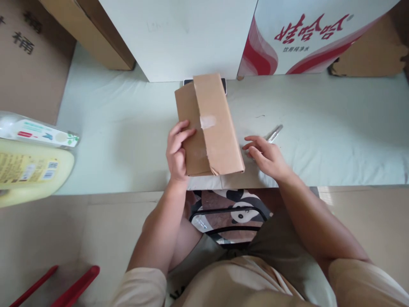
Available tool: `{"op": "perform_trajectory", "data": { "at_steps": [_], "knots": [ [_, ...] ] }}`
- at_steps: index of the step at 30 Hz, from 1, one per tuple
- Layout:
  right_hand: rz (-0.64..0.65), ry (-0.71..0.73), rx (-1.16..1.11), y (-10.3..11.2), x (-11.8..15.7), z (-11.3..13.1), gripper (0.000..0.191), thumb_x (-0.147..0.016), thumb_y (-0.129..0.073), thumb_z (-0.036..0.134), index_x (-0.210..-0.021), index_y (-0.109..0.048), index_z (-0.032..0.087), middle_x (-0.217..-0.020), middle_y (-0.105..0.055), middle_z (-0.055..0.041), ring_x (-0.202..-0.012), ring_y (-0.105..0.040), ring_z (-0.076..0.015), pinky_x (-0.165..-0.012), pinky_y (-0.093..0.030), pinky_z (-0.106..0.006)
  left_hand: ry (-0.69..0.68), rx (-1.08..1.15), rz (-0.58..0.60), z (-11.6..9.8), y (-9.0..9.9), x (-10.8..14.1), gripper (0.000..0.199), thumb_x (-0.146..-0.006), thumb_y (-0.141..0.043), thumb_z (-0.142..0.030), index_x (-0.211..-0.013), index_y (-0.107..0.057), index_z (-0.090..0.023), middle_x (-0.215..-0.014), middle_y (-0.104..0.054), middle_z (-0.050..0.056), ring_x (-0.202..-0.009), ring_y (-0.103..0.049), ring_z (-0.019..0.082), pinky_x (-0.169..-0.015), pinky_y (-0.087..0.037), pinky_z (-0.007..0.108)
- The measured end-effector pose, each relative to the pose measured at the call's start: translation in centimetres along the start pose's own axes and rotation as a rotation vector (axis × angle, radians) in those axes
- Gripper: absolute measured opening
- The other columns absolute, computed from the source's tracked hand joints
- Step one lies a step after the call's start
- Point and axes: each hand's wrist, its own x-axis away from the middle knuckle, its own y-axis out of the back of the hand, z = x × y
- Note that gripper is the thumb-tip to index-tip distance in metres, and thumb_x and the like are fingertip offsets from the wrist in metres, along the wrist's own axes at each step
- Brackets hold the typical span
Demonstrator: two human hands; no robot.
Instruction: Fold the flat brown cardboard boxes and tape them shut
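Observation:
A small brown cardboard box with a strip of clear tape across its flap edge stands tilted in the middle of the pale green surface. My left hand holds its left side, fingers spread over the cardboard. Just right of the box is my right hand, its fingers apart and slightly bent, gripping nothing that I can see. A slim silvery object lies beside and partly behind my right fingers; what it is I cannot tell. Behind the box, a dark flat device with a white edge is mostly hidden.
A white carton and a red-and-white carton line the back. At the left are a clear bottle, a yellow bottle and large cardboard boxes. The cloth-covered table ends just before my lap.

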Motion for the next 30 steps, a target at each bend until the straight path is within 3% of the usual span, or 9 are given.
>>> {"op": "perform_trajectory", "data": {
  "at_steps": [2,6,11,13,15,17,19,25,30],
  "knots": [
    [0.015,-0.002,0.011,0.1,0.0,0.2,0.043,-0.099,-0.051,0.045,-0.129,-0.066,0.02,-0.101,-0.083,-0.0084,-0.083,-0.075,-0.0221,-0.082,-0.06,-0.039,0.069,0.016,-0.027,0.5,0.3,0.0,0.049,-0.101,-0.045,-0.066,-0.122,-0.076,-0.033,-0.145,-0.067,0.004,-0.142,-0.06,0.03,-0.126,-0.046,0.049],
    [0.019,-0.046,0.022,0.1,0.1,0.9,0.042,-0.1,-0.047,0.043,-0.128,-0.068,0.019,-0.074,-0.075,-0.0024,-0.067,-0.068,-0.0205,-0.069,-0.055,-0.036,0.211,0.117,-0.087,1.5,0.4,0.0,0.048,-0.092,-0.061,-0.07,-0.116,-0.076,-0.032,-0.148,-0.067,0.003,-0.144,-0.059,0.032,-0.123,-0.048,0.05],
    [-0.097,-0.078,-0.197,-0.2,0.1,0.3,0.048,-0.102,-0.047,0.059,-0.128,-0.062,0.022,-0.063,-0.059,0.0036,-0.051,-0.056,-0.0167,-0.054,-0.049,-0.032,0.443,0.326,-0.115,2.5,0.2,0.0,0.059,-0.092,-0.051,-0.077,-0.112,-0.077,-0.029,-0.134,-0.077,0.007,-0.132,-0.069,0.031,-0.112,-0.057,0.048],
    [-0.147,0.003,-0.302,-0.3,0.1,-0.2,0.056,-0.098,-0.051,0.069,-0.131,-0.057,0.024,-0.074,-0.064,0.0005,-0.059,-0.06,-0.018,-0.056,-0.053,-0.033,0.546,0.413,-0.087,2.6,0.1,0.0,0.065,-0.09,-0.05,-0.083,-0.112,-0.078,-0.028,-0.127,-0.079,0.008,-0.129,-0.071,0.032,-0.107,-0.059,0.048],
    [-0.178,0.109,-0.335,-0.4,0.2,-0.7,0.067,-0.092,-0.057,0.075,-0.137,-0.05,0.026,-0.105,-0.072,-0.009,-0.079,-0.069,-0.0224,-0.064,-0.058,-0.037,0.585,0.454,-0.039,2.5,0.1,0.0,0.069,-0.087,-0.053,-0.086,-0.117,-0.077,-0.028,-0.125,-0.08,0.008,-0.129,-0.071,0.033,-0.106,-0.06,0.048],
    [-0.171,0.171,-0.317,-0.4,0.4,-0.9,0.079,-0.087,-0.063,0.076,-0.146,-0.041,0.03,-0.143,-0.062,-0.0171,-0.102,-0.072,-0.0287,-0.07,-0.062,-0.042,0.567,0.456,0.002,2.2,0.0,-0.1,0.067,-0.086,-0.061,-0.083,-0.122,-0.076,-0.029,-0.13,-0.078,0.008,-0.134,-0.068,0.033,-0.109,-0.058,0.047],
    [-0.146,0.181,-0.294,-0.5,0.5,-1.1,0.083,-0.086,-0.066,0.072,-0.152,-0.034,0.033,-0.16,-0.047,-0.0185,-0.117,-0.07,-0.0333,-0.075,-0.065,-0.046,0.54,0.447,0.028,2.0,0.0,-0.1,0.061,-0.084,-0.07,-0.075,-0.126,-0.074,-0.03,-0.138,-0.075,0.007,-0.141,-0.064,0.032,-0.113,-0.056,0.045],
    [-0.154,0.169,-0.216,-0.5,0.6,-1.6,0.069,-0.094,-0.06,0.054,-0.155,-0.034,0.033,-0.158,-0.049,-0.0154,-0.14,-0.059,-0.0365,-0.097,-0.065,-0.056,0.554,0.444,-0.075,2.1,0.5,-0.5,0.057,-0.073,-0.087,-0.051,-0.123,-0.072,-0.029,-0.126,-0.078,0.006,-0.12,-0.074,0.031,-0.101,-0.061,0.044],
    [-0.162,0.225,-0.203,-0.5,0.6,-1.5,0.067,-0.09,-0.067,0.044,-0.15,-0.041,0.032,-0.157,-0.05,-0.0136,-0.15,-0.049,-0.0366,-0.108,-0.061,-0.058,0.558,0.409,-0.093,2.3,1.1,-0.8,0.05,-0.074,-0.08,-0.044,-0.12,-0.073,-0.025,-0.121,-0.078,0.008,-0.119,-0.074,0.034,-0.104,-0.06,0.049]
  ]
}}
